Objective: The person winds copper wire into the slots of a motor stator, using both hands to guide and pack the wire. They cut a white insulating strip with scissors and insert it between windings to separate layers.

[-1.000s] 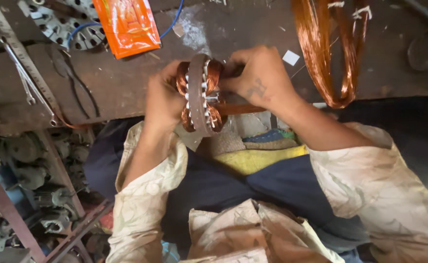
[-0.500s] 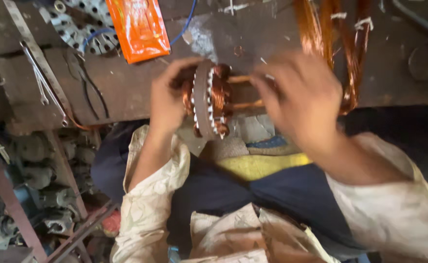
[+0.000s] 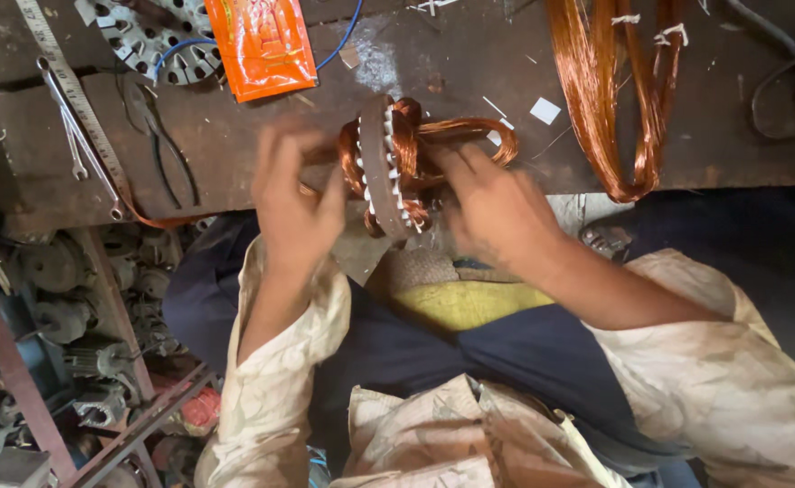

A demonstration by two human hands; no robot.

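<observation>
A ring-shaped motor stator [image 3: 381,167], a grey toothed steel core wound with glossy copper coils, stands on edge at the near rim of a dark, scratched workbench [image 3: 235,172]. The left hand [image 3: 293,203] lies flat against its left face, fingers spread and blurred, pressing rather than clasping. The right hand [image 3: 492,203] closes on the stator's right side, where a loop of copper winding [image 3: 470,126] arches out; its fingertips are hidden among the wires. To the far right a long hank of bare copper wire [image 3: 619,99] runs off the top edge. Far left lie a shiny orange packet [image 3: 262,45], a perforated metal disc [image 3: 140,36] partly cut off, a slim spanner [image 3: 76,140] and a steel ruler [image 3: 63,81]. Below left, dusty motor parts [image 3: 54,298] blur together.
</observation>
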